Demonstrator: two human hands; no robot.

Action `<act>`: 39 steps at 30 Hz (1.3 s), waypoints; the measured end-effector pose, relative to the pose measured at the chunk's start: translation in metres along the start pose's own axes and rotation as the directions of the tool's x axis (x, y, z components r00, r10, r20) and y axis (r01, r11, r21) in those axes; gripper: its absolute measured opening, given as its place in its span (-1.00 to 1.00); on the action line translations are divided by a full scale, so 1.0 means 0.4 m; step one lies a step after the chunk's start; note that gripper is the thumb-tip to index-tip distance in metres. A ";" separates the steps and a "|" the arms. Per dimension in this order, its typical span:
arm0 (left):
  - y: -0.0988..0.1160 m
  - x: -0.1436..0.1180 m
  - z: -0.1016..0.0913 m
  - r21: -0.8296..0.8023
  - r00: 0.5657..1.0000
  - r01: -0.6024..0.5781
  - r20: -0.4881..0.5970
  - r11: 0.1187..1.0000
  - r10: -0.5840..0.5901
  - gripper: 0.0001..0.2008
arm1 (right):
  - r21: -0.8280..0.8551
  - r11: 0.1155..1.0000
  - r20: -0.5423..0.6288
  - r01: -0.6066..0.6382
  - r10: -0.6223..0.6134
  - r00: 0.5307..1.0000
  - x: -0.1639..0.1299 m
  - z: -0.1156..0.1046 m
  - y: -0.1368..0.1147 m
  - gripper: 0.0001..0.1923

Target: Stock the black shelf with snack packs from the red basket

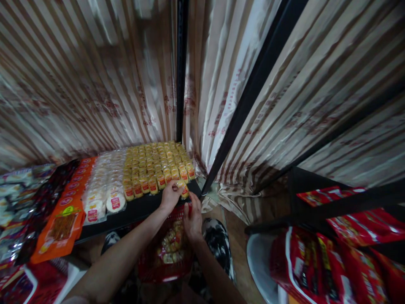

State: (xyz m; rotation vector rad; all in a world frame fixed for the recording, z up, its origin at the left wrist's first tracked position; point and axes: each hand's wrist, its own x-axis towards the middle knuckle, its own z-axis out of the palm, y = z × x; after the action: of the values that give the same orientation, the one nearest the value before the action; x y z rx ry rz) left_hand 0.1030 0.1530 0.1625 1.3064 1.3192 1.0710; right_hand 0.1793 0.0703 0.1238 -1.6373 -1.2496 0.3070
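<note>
While left hand pinches yellow snack packet at shelf near right corner, right hand hovers loosely curled, empty, above red basket. Packet likely light, crinkly, slippery; grip edges.

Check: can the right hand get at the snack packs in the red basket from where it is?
Probably yes. The right hand sits at the rim of the red basket, directly above the loose packs. The basket is open-topped and nothing covers them; the left hand is up at the shelf edge.
</note>
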 end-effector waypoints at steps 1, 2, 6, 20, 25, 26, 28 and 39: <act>0.002 0.016 0.010 0.049 1.000 -0.027 -0.001 0.998 0.027 -0.80 | 0.003 1.000 0.005 0.014 -0.014 1.000 0.005 0.006 -0.001 -0.55; 0.006 0.030 0.021 0.100 0.999 -0.051 -0.002 0.994 0.051 -0.79 | 0.008 1.000 0.014 0.019 -0.019 1.000 0.011 0.012 -0.002 -0.54; 0.031 0.064 0.055 0.309 0.994 -0.099 -0.014 0.946 0.109 -0.75 | 0.046 0.999 0.060 -0.002 -0.001 0.998 0.043 0.032 0.006 -0.50; 0.038 0.088 0.118 0.562 0.967 -0.235 0.052 0.793 0.249 -0.78 | 0.051 0.998 -0.003 0.021 -0.021 1.000 0.110 0.073 0.094 -0.42; 0.044 0.094 0.123 0.629 0.962 -0.257 0.097 0.734 0.254 -0.76 | 0.067 0.997 -0.018 0.030 -0.029 0.999 0.118 0.085 0.099 -0.40; 0.043 0.096 0.125 0.631 0.961 -0.265 0.108 0.729 0.256 -0.75 | 0.069 0.997 -0.013 0.023 -0.023 1.000 0.120 0.088 0.100 -0.40; 0.039 0.100 0.128 0.621 0.956 -0.284 0.124 0.730 0.266 -0.72 | 0.075 0.997 0.005 0.018 -0.019 1.000 0.125 0.094 0.101 -0.39; -0.001 0.080 0.115 0.437 0.924 -0.378 0.127 0.816 0.360 -0.60 | -0.022 0.995 -0.002 0.096 -0.097 0.995 0.138 0.103 0.119 -0.42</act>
State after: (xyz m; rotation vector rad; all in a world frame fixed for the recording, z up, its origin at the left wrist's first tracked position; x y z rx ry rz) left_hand 0.1495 0.1834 0.1534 1.9932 1.3680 1.0156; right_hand 0.2016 0.1413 0.0853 -1.5894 -1.3290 0.2313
